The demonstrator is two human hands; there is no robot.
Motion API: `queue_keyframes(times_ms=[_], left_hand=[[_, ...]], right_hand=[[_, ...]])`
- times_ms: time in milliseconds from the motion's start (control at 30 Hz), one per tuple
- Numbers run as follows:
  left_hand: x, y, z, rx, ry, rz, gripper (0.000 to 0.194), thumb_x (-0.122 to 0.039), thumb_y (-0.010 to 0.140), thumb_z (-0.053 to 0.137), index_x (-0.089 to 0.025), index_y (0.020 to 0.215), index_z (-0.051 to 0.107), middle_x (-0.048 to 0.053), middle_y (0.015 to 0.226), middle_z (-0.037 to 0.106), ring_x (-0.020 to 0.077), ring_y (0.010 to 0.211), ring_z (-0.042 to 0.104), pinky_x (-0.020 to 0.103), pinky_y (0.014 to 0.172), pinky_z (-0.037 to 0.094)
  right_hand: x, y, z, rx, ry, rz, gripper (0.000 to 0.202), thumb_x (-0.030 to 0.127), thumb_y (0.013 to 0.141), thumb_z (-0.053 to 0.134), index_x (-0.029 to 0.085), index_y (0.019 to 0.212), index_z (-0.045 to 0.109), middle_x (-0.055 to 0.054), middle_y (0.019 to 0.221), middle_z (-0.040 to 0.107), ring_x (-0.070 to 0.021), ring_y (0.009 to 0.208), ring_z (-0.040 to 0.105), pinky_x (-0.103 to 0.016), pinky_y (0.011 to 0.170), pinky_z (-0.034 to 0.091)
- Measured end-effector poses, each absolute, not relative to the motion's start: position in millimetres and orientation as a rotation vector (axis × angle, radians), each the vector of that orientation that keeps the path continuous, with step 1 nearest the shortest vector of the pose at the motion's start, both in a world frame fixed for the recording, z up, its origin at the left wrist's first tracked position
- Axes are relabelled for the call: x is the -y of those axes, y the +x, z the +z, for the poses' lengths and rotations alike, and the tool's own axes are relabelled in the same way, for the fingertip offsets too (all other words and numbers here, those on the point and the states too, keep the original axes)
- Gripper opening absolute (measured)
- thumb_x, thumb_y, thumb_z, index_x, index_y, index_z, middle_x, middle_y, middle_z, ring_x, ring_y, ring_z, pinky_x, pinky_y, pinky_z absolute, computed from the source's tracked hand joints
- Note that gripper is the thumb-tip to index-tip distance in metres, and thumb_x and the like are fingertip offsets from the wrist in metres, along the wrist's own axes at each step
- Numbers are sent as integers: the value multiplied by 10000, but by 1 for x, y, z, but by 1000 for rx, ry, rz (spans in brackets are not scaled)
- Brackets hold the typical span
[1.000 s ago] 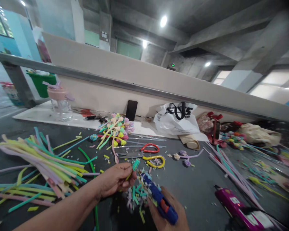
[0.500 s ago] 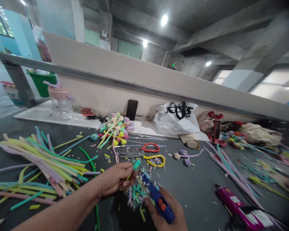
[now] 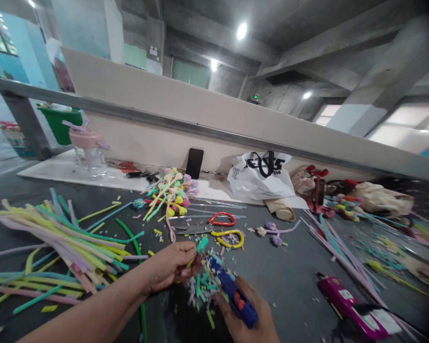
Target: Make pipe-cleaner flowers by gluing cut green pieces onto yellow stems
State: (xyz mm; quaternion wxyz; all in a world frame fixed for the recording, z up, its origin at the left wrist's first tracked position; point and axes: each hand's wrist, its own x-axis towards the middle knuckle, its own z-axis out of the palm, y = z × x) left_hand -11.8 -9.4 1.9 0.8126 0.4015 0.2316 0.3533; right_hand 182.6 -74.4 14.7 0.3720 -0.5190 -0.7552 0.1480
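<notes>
My left hand (image 3: 180, 262) is closed in a pinch around a short teal piece of chenille stem (image 3: 202, 245), which sticks up past the fingertips. In my right hand (image 3: 248, 309) is a blue tool (image 3: 232, 291) with a red part in its side, which looks like a glue gun. Its narrow front end points up and left, close to the teal piece; whether the two touch I cannot tell. Beneath both hands lie many small cut scraps (image 3: 202, 288). Scissors (image 3: 229, 238) with one red and one yellow handle loop lie just beyond.
Long pastel stems (image 3: 67, 233) are heaped at left. Behind the scissors sits a bunch of stem flowers (image 3: 173, 188); a purple one (image 3: 276, 232) lies to the right. A magenta device (image 3: 353, 305) with a black cord, a white bag (image 3: 259, 178), phone (image 3: 194, 163) and clear cup (image 3: 90, 155) surround the area.
The view has shifted very slightly. Both hands keep almost the same position, still holding the teal piece and the blue tool.
</notes>
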Motion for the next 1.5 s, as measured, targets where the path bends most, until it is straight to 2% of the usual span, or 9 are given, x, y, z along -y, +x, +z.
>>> queue_keyframes(times_ms=[133,300,533,667,800,900,1067,1267,1500], left_hand=[[9,-13,1,-514,836,757,246,-372,788,522,-134,734,505,-37,525,419,37,419,247,180,419,164],[9,-15,3,-526,782,747,242,-357,795,517,-123,736,531,-3,578,493,29,416,288,176,423,197],[7,-19,0,-480,737,715,217,-327,804,520,-119,748,544,6,593,512,23,414,311,167,424,196],[6,-19,-3,-470,733,724,208,-308,819,501,-114,763,549,16,616,523,25,424,331,166,431,212],[6,-20,-2,-464,728,734,202,-296,818,505,-108,762,553,10,600,508,24,425,328,166,431,212],[5,-20,0,-469,726,735,199,-296,816,510,-109,761,552,12,604,508,23,424,326,166,427,206],[5,-20,1,-509,719,756,196,-298,822,501,-114,777,551,17,640,519,16,423,337,161,428,204],[6,-20,1,-505,725,759,187,-288,812,515,-111,769,557,17,636,517,17,415,327,168,420,198],[7,-16,2,-519,703,756,200,-300,813,511,-113,756,551,8,594,509,19,408,310,171,420,191]], right_hand=[[77,193,21,2004,-1356,214,216,397,757,548,185,722,577,-40,645,623,-162,569,605,-210,534,497],[63,241,31,2176,-1384,-9,239,389,748,561,202,894,584,-78,887,653,-204,768,640,-233,624,512],[14,322,34,2226,-1939,-212,239,423,733,549,194,803,551,-70,824,598,-224,736,613,-318,665,465],[2,346,21,2279,-2043,-196,286,425,751,531,174,886,548,-97,919,579,-232,800,600,-342,725,448],[3,350,23,2363,-1991,-171,392,353,727,571,136,1052,535,-139,1029,574,-271,925,564,-389,777,437],[14,316,38,2345,-1939,-293,337,242,736,557,188,1069,560,-125,1100,572,-315,979,523,-455,770,416],[31,206,45,2616,-1324,224,220,111,817,431,212,920,596,-50,919,616,-166,891,550,-278,784,406],[19,158,29,2890,-1340,179,170,75,724,473,159,811,593,-75,823,591,-190,797,551,-300,734,372],[11,166,17,2165,-1334,995,148,61,687,435,181,703,519,28,646,534,-103,588,540,-184,540,401]])
